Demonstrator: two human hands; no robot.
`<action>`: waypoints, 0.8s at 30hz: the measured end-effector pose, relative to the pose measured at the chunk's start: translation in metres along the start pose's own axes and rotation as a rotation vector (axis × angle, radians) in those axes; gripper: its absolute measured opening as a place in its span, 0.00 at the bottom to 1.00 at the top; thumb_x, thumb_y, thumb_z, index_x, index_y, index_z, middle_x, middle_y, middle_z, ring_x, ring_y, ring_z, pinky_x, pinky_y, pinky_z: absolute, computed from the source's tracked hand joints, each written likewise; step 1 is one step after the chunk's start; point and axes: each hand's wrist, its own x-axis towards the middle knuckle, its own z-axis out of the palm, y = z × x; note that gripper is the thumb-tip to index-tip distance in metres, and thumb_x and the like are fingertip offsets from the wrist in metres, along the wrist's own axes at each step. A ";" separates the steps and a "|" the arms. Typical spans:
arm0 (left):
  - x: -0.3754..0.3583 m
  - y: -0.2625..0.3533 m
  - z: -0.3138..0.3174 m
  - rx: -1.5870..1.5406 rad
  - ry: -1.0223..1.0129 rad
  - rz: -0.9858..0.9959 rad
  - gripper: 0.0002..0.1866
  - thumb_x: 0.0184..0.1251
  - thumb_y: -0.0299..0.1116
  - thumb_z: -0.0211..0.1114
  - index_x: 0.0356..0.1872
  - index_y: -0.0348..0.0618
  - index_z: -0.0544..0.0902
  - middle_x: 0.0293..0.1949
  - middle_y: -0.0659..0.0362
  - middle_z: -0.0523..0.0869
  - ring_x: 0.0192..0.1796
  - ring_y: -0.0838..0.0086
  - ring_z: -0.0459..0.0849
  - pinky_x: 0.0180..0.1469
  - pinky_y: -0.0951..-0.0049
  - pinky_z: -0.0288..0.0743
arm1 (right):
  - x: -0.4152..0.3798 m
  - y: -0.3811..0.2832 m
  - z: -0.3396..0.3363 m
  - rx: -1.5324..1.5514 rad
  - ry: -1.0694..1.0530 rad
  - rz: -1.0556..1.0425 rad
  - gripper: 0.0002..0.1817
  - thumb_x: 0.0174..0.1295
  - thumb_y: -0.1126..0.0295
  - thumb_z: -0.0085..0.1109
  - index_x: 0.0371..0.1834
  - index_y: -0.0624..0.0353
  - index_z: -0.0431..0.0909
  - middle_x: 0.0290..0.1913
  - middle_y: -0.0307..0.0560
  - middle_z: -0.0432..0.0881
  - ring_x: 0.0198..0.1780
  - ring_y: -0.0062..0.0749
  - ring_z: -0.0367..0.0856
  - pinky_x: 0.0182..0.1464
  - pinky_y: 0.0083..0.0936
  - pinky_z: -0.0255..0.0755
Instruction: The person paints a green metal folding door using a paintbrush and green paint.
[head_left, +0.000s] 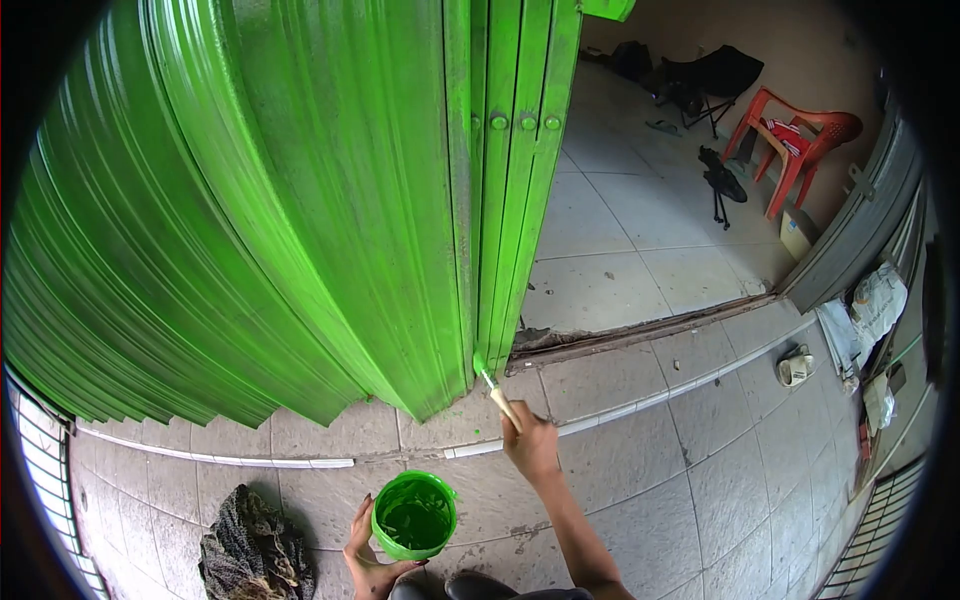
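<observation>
My right hand (533, 446) is closed around the pale handle of a paintbrush (497, 393). The bristles, wet with green paint, touch the lower edge of a green folding metal door (350, 230), close to its bottom corner. Lower down, my left hand (368, 556) wraps round the side of a small tub of green paint (415, 516). Paint coats the tub's inside walls and rim. Most of the door's ribbed panels look glossy green, with duller, streaked patches near the upright strips at its right edge.
A crumpled dark patterned cloth (255, 545) lies on the tiled floor left of the tub. A metal floor track (640, 333) crosses the doorway. Inside stand a red plastic chair (800, 140) and a black folding chair (715, 80). A sandal (796, 367) rests at right.
</observation>
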 end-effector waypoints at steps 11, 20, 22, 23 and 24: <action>0.000 -0.024 -0.011 0.088 0.003 0.066 0.37 0.33 0.37 0.85 0.49 0.31 0.81 0.49 0.55 0.81 0.55 0.68 0.76 0.61 0.66 0.65 | 0.029 -0.039 -0.029 0.055 0.067 -0.035 0.07 0.58 0.73 0.64 0.38 0.56 0.76 0.20 0.50 0.78 0.19 0.44 0.78 0.21 0.34 0.69; 0.003 -0.025 -0.011 0.150 0.007 0.091 0.38 0.32 0.38 0.85 0.49 0.31 0.81 0.50 0.54 0.81 0.55 0.67 0.76 0.62 0.65 0.65 | -0.001 0.011 0.008 -0.020 -0.043 0.032 0.06 0.58 0.72 0.63 0.35 0.54 0.75 0.20 0.51 0.78 0.20 0.49 0.79 0.22 0.37 0.70; 0.002 -0.025 -0.011 0.137 0.012 0.093 0.38 0.32 0.38 0.85 0.49 0.31 0.81 0.50 0.54 0.81 0.56 0.66 0.75 0.62 0.65 0.64 | -0.010 0.021 0.016 -0.074 -0.159 0.071 0.06 0.59 0.70 0.62 0.36 0.53 0.74 0.23 0.54 0.80 0.23 0.54 0.80 0.24 0.43 0.72; 0.000 -0.025 -0.012 0.143 0.017 0.097 0.38 0.32 0.38 0.85 0.49 0.31 0.81 0.50 0.54 0.81 0.56 0.66 0.75 0.62 0.65 0.64 | -0.016 0.021 0.017 -0.081 -0.167 0.092 0.06 0.59 0.70 0.61 0.36 0.54 0.73 0.23 0.53 0.80 0.23 0.54 0.80 0.24 0.43 0.71; 0.000 -0.026 -0.012 0.148 0.022 0.107 0.38 0.32 0.39 0.85 0.49 0.31 0.81 0.50 0.54 0.81 0.56 0.66 0.75 0.62 0.65 0.64 | -0.018 0.022 0.019 -0.088 -0.172 0.109 0.06 0.60 0.70 0.61 0.36 0.54 0.73 0.23 0.53 0.80 0.23 0.54 0.80 0.24 0.43 0.71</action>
